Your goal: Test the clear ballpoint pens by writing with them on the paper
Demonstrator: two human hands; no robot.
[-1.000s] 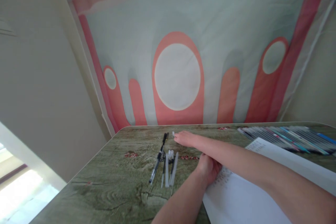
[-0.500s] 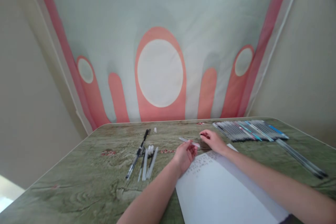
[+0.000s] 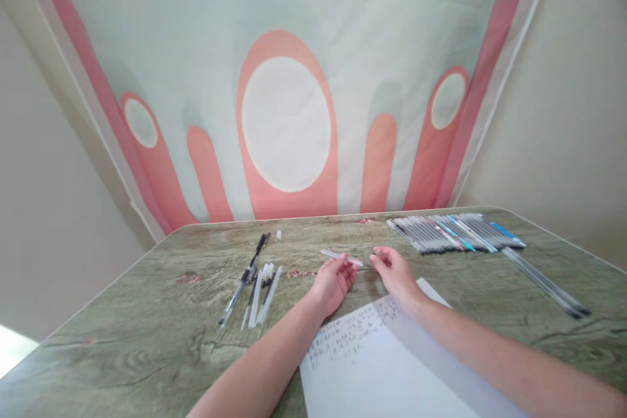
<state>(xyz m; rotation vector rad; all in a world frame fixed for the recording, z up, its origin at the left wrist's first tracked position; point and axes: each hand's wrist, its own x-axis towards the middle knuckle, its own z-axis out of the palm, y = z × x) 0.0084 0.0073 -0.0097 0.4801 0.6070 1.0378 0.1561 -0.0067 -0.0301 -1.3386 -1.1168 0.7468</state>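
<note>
My left hand (image 3: 336, 282) is closed around a translucent whitish pen barrel (image 3: 337, 257), which points up and to the left over the table. Close beside its right end, my right hand (image 3: 393, 274) pinches a small, thin dark piece (image 3: 374, 253), too small to name surely. A sheet of white paper (image 3: 377, 372) with handwriting near its top edge lies below both hands, partly under my right forearm. To the left lie several whitish pen tubes (image 3: 268, 297) and dark pen parts, beside a clear pen with black ends (image 3: 240, 290).
A row of several clear pens (image 3: 426, 235), some with pink, teal or blue, lies at the back right of the wood-patterned table (image 3: 147, 333). Long clear pens (image 3: 546, 284) lie below that row. A small white cap (image 3: 279, 235) is near the back edge.
My right hand has come closer to the barrel's right end, and a thin dark piece now shows between them. The view has shifted slightly, showing more of the paper's writing.
</note>
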